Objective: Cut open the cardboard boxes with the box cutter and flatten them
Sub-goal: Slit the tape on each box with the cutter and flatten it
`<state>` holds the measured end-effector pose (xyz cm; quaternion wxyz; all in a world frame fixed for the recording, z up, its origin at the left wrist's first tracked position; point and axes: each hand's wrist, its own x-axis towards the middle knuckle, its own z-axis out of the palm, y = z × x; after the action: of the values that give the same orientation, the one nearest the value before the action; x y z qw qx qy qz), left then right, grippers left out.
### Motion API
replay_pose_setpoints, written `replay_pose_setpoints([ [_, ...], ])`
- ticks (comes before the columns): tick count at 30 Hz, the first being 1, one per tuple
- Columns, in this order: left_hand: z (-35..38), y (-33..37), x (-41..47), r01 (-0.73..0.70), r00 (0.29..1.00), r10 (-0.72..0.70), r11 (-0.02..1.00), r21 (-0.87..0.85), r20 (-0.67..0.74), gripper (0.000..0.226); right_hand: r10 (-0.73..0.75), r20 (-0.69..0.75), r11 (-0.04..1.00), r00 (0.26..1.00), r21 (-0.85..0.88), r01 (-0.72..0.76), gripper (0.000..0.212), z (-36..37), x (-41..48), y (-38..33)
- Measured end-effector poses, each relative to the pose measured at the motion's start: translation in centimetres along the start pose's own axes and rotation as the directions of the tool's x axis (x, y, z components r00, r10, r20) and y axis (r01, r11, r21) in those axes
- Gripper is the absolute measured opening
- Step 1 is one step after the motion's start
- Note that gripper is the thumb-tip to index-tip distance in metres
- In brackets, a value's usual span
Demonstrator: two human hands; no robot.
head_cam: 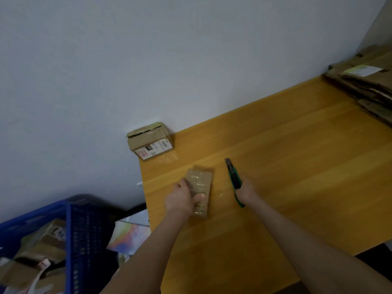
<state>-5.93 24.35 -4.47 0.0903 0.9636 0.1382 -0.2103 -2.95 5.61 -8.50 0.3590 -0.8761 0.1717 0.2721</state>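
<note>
A small taped cardboard box (201, 183) lies on the yellow wooden table (286, 158). My left hand (182, 198) grips its left side, thumb over the top. To the right, my right hand (247, 190) holds a green box cutter (233, 177) with its tip pointing away from me, apart from the box. A second, larger box (149, 141) with shipping labels stands at the table's far left corner against the wall.
A stack of flattened cardboard (364, 85) lies at the table's far right. A blue plastic crate (70, 230) holding several cardboard boxes stands left of the table, below its edge. The grey wall runs behind the table.
</note>
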Motion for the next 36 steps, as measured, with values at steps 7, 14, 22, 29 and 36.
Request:
replay_pose_setpoints([
  [7, 0.7, -0.9, -0.9, -0.080, 0.996, 0.088, 0.976, -0.201, 0.027, 0.078, -0.184, 0.079, 0.977, 0.980, -0.091, 0.190, 0.054, 2.2, -3.1, -3.4],
  [14, 0.5, -0.6, -1.3, -0.113, 0.993, 0.120, 0.966, -0.233, 0.013, 0.071, -0.074, 0.023, 0.982, 0.997, -0.171, 0.077, 0.030, 4.2, -3.6, -4.7],
  [22, -0.1, 1.8, 0.1, 0.028, 0.998, -0.027, 1.000, -0.013, 0.062, 0.089, -0.056, -0.024, 0.960, 0.998, -0.276, 0.048, 0.028, 4.5, -3.3, -4.8],
  [29, -1.9, 1.1, 0.8, -0.071, 0.987, 0.076, 0.997, -0.043, 0.140, 0.054, -0.041, 0.009, 0.980, 0.999, -0.197, 0.042, 0.026, 4.3, -3.1, -4.4],
  [36, -3.4, -0.4, -0.5, -0.197, 0.973, 0.212, 0.969, -0.150, 0.092, 0.013, -0.083, 0.041, 0.995, 0.996, -0.044, 0.085, 0.029, 3.2, -3.6, -4.4],
])
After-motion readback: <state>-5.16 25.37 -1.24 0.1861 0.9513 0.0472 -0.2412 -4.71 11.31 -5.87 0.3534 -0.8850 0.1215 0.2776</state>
